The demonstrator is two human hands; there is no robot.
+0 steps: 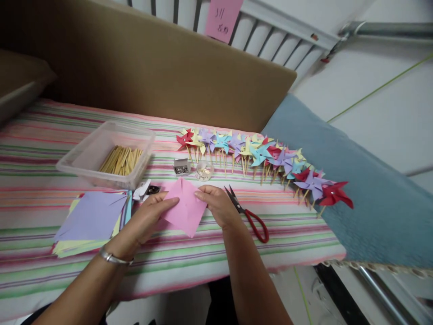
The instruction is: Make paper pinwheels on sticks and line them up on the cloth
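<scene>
Pink, green and white stripes run along the cloth (297, 246), which is cut off by the left edge of the view. Behind it stands a smooth brown board (152, 67), also cut off at the upper left, and on the right lies a blue cover (368, 194) with a soft-looking texture. A curved row of paper pinwheels (260, 155) on thin sticks overlaps itself so closely that many at the back are half hidden. On the left, a translucent plastic box (84, 146) with rounded corners contains a heap of pale wooden sticks (121, 160). Nearer, an uneven stack of coloured paper (91, 216) has a purple sheet on top, and most of the lower sheets are covered. In the middle, above the cloth, is a pink sheet (185, 210), creased and turned with one corner down; the left hand (154, 210) and the right hand (218, 203) pinch its two sides, with some fingertips concealed behind it. Right of them lie scissors (250, 216) with red looped handles and open dark blades. Beyond the paper, a small carton (181, 162) holds shiny bits; the contents of the round clear dish (199, 176) beside it are too blurred to name.
</scene>
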